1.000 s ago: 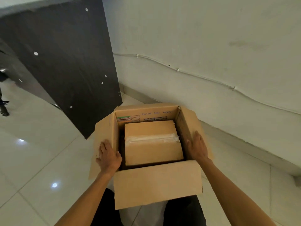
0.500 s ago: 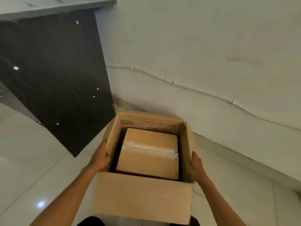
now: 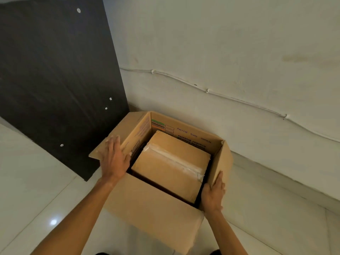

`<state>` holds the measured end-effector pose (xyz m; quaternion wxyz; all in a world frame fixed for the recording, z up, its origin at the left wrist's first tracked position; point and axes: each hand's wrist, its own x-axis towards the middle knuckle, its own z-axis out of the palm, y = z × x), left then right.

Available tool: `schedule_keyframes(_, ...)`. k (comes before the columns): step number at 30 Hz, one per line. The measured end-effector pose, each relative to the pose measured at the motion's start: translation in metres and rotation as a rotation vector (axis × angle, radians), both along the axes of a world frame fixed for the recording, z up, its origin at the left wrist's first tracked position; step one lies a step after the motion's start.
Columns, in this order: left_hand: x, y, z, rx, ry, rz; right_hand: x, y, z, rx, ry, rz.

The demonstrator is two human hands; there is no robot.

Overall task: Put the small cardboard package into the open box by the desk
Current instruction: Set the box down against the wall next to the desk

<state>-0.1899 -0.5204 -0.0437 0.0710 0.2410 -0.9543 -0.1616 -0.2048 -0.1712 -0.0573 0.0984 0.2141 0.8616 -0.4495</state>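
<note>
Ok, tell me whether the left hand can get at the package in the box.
Probably yes: the left hand rests on the side flap, the open box has nothing over it, and the package lies uncovered.

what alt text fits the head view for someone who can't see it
A small taped package lies inside an open box on a tiled floor, beside a dark desk panel. The left hand and right hand rest on its side flaps.

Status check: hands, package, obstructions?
Left hand flat on left flap, right hand on right flap. Small taped cardboard package inside open brown box. No obstructions.
</note>
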Motion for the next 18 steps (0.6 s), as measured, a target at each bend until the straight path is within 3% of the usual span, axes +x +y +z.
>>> schedule_keyframes(6,0.032,0.006,-0.009,0.205,0.076,0.172,-0.004,-0.014,-0.003,-0.083,0.057,-0.017)
schedule_keyframes(18,0.017,0.01,0.009,0.534,-0.143,0.157,-0.027,-0.06,0.005,-0.204,0.097,-0.03)
